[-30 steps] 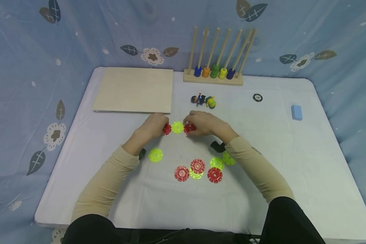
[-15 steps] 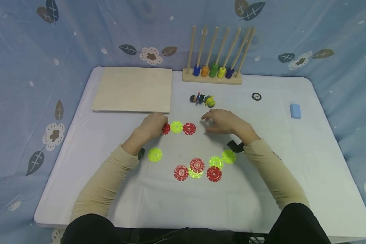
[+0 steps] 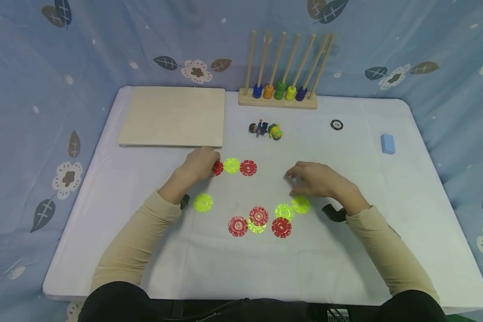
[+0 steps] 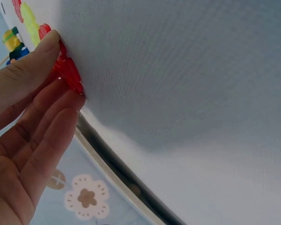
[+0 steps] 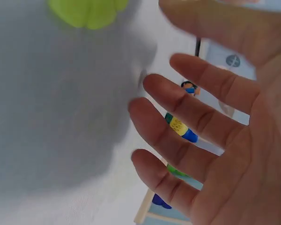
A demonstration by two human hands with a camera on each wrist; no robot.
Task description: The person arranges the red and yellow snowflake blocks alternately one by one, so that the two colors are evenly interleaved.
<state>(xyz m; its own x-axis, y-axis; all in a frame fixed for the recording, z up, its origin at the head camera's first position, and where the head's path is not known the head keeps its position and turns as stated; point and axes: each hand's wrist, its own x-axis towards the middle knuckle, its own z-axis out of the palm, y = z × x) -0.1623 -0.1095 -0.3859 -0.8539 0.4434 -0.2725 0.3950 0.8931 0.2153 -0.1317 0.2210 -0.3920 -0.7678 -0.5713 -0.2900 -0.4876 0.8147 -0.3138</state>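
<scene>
My left hand (image 3: 199, 163) pinches a red flower-shaped plastic disc (image 3: 218, 168) between thumb and fingers, partly covering it. In the left wrist view that red disc (image 4: 68, 70) shows between the thumb and fingertips. Rightward from it in a row lie a yellow-green disc (image 3: 231, 166) and a second red disc (image 3: 248, 168). My right hand (image 3: 319, 179) holds nothing; its fingers are spread and relaxed in the right wrist view. Just below its thumb is another yellow-green disc (image 3: 300, 205). Nearer the person, several red and yellow-green discs (image 3: 238, 226) lie loosely, some overlapping.
One yellow-green disc (image 3: 203, 203) lies by the left wrist. Behind the row are two toy figures (image 3: 265, 129), a wooden board (image 3: 173, 117) and a peg stand (image 3: 277, 102) with coloured beads. A black round chip (image 3: 336, 124) and a blue block (image 3: 388, 144) lie to the right.
My right hand has let go of the row's right-hand red disc and moved right and toward the person. The left hand stays at its red disc.
</scene>
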